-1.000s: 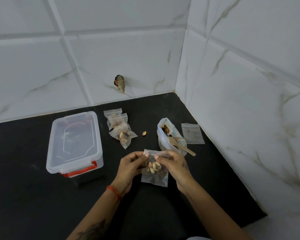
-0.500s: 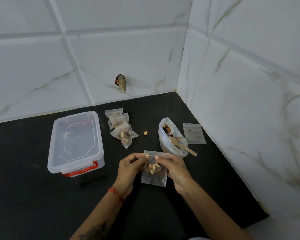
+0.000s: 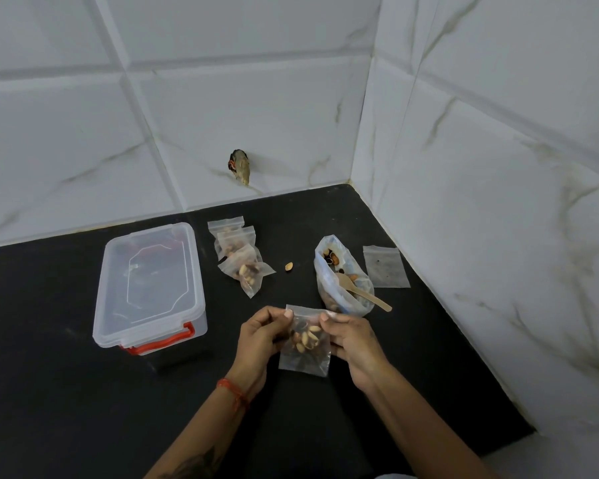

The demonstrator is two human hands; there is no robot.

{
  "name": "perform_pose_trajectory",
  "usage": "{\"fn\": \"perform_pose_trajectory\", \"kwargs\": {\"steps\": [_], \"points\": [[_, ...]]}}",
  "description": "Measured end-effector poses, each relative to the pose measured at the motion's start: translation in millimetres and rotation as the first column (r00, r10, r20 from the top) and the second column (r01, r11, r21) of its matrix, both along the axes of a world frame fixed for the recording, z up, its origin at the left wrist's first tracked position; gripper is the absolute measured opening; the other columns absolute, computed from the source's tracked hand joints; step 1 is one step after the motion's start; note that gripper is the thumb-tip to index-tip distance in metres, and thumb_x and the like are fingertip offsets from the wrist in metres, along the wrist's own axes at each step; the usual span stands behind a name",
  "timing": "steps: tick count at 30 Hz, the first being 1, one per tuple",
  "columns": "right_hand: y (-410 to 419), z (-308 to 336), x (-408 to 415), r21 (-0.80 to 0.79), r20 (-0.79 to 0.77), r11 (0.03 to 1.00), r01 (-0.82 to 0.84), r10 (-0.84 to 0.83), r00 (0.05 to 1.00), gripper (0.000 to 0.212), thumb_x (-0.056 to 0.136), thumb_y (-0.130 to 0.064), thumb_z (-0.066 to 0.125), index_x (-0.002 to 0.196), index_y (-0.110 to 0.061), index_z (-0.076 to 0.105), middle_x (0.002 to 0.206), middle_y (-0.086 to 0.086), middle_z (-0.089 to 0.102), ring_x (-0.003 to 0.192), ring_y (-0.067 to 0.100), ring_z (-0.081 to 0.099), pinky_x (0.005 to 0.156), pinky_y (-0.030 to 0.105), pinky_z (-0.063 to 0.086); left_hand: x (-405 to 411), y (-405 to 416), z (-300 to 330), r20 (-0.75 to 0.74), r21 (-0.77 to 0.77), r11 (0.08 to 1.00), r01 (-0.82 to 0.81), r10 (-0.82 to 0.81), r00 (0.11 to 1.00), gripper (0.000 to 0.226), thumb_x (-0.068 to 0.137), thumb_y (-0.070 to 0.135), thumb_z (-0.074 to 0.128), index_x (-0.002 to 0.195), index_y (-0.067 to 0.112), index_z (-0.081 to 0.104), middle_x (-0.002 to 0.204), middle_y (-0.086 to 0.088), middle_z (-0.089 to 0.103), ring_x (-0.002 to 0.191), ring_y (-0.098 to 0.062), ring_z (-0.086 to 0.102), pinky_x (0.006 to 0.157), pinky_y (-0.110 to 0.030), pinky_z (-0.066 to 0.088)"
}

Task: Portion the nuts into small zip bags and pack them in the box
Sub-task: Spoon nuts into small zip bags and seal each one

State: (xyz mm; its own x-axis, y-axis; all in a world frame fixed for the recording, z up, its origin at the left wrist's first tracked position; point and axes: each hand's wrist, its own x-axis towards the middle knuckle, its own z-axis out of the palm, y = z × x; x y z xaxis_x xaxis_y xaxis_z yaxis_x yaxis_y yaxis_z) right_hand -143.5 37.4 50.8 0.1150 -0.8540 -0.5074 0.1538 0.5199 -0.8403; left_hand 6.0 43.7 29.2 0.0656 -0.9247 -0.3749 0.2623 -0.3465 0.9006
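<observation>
Held just below the centre of the frame: a small clear zip bag (image 3: 305, 344), upright, with a cluster of pale and dark nuts bunched in its upper half and its lower half flat and see-through. Pinched at the top left corner between thumb and forefinger of the left hand (image 3: 260, 335), remaining fingers curled behind. Pinched at the top right corner by the right hand (image 3: 351, 344) in the same way, fingers curled under the bag's edge. Whether the zip strip is closed cannot be told.

Above and left of centre, three filled zip bags (image 3: 239, 257) overlapping in a loose pile on the black counter (image 3: 49, 392). One loose nut (image 3: 288, 266) lying just to their right. Right of centre, a larger open plastic bag of nuts (image 3: 343, 274) with a wooden spoon (image 3: 360, 293) resting in its mouth, handle pointing lower right. Beside it at right, one flat empty zip bag (image 3: 386, 266).

At centre left, a clear plastic box (image 3: 149, 285), lid on, red latch at its near end.

No brand, label or readable writing anywhere.
</observation>
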Motion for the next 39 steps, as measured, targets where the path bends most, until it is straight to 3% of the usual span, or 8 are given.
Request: {"fn": "perform_pose_trajectory", "kwargs": {"steps": [10, 14, 16, 21, 26, 31, 34, 39], "points": [[-1, -4, 2, 0.046, 0.06, 0.999, -0.004, 0.001, 0.998, 0.031, 0.096, -0.025, 0.05, 0.109, -0.001, 0.065, 0.101, 0.016, 0.072, 0.095, 0.026, 0.069, 0.083, 0.037, 0.056, -5, 3, 2, 0.005, -0.044, 0.994, -0.101, 0.101, 0.995, 0.014, 0.09, 0.015, 0.058, 0.084, 0.002, 0.06, 0.09, -0.025, 0.062, 0.084, -0.033, 0.06, 0.086, -0.054, 0.05], [2, -2, 1, 0.014, 0.018, 0.998, -0.064, 0.064, 0.998, 0.032, 0.087, -0.031, 0.063, 0.117, -0.017, 0.06, 0.107, 0.007, 0.071, 0.099, 0.02, 0.068, 0.088, 0.04, 0.055, -8, 4, 4, 0.033, -0.086, 0.974, -0.209, 0.212, 0.977, 0.014, 0.092, 0.016, 0.055, 0.085, 0.005, 0.061, 0.086, -0.018, 0.064, 0.08, -0.028, 0.061, 0.081, -0.049, 0.052], [8, -3, 2, -0.004, -0.074, 0.993, -0.115, 0.115, 0.991, 0.044, 0.079, -0.023, 0.073, 0.119, -0.024, 0.055, 0.109, 0.003, 0.068, 0.1, 0.017, 0.067, 0.087, 0.039, 0.055, -7, 2, 4, 0.034, -0.092, 0.958, -0.273, 0.277, 0.96, 0.013, 0.092, 0.017, 0.055, 0.086, 0.007, 0.062, 0.081, -0.012, 0.063, 0.077, -0.024, 0.06, 0.078, -0.044, 0.052], [16, -12, 15, -0.1, -0.156, 0.994, -0.052, 0.036, 0.987, 0.035, 0.078, -0.002, 0.071, 0.109, -0.013, 0.059, 0.099, 0.007, 0.07, 0.087, 0.016, 0.069, 0.066, 0.023, 0.056, -5, 4, -5, 0.068, -0.041, 0.936, -0.348, 0.351, 0.934, 0.015, 0.092, 0.021, 0.057, 0.093, 0.007, 0.063, 0.086, -0.012, 0.063, 0.081, -0.023, 0.061, 0.083, -0.043, 0.052], [2, -19, 31, -0.144, -0.203, 0.99, -0.005, -0.024, 0.979, 0.031, 0.078, 0.001, 0.071, 0.102, -0.014, 0.057, 0.093, 0.008, 0.07, 0.083, 0.016, 0.069, 0.066, 0.025, 0.058, 4, 2, -7, 0.079, 0.029, 0.884, -0.466, 0.463, 0.883, 0.033, 0.087, 0.027, 0.063, 0.116, 0.018, 0.049, 0.104, -0.008, 0.062, 0.097, -0.021, 0.063, 0.088, -0.04, 0.052], [-30, -23, 51, -0.222, -0.225, 0.974, -0.046, -0.005, 0.974, 0.028, 0.078, 0.0, 0.071, 0.097, -0.017, 0.057, 0.094, 0.012, 0.069, 0.086, 0.02, 0.069, 0.071, 0.029, 0.058, 14, -9, 1, 0.119, -0.069, 0.892, -0.446, 0.452, 0.884, 0.038, 0.085, 0.001, 0.062, 0.114, 0.022, 0.051, 0.107, 0.002, 0.061, 0.099, -0.009, 0.06, 0.087, -0.031, 0.051], [-52, -24, 64, -0.277, -0.338, 0.955, -0.106, 0.006, 0.941, 0.026, 0.079, -0.003, 0.071, 0.096, -0.019, 0.058, 0.095, 0.005, 0.07, 0.088, 0.015, 0.067, 0.079, 0.03, 0.057, 17, -25, 3, 0.163, -0.102, 0.88, -0.465, 0.475, 0.864, 0.035, 0.085, -0.001, 0.063, 0.112, 0.019, 0.058, 0.114, 0.001, 0.061, 0.105, -0.012, 0.059, 0.092, -0.031, 0.049], [-85, -25, 80, -0.393, -0.622, 0.884, -0.253, -0.053, 0.781, 0.027, 0.079, -0.011, 0.071, 0.105, -0.017, 0.064, 0.099, 0.0, 0.068, 0.094, 0.012, 0.062, 0.085, 0.026, 0.05, 18, -50, 1, 0.23, -0.095, 0.848, -0.522, 0.529, 0.817, 0.045, 0.085, 0.001, 0.063, 0.127, 0.014, 0.053, 0.125, -0.002, 0.057, 0.108, -0.009, 0.054, 0.09, -0.026, 0.046]]}}
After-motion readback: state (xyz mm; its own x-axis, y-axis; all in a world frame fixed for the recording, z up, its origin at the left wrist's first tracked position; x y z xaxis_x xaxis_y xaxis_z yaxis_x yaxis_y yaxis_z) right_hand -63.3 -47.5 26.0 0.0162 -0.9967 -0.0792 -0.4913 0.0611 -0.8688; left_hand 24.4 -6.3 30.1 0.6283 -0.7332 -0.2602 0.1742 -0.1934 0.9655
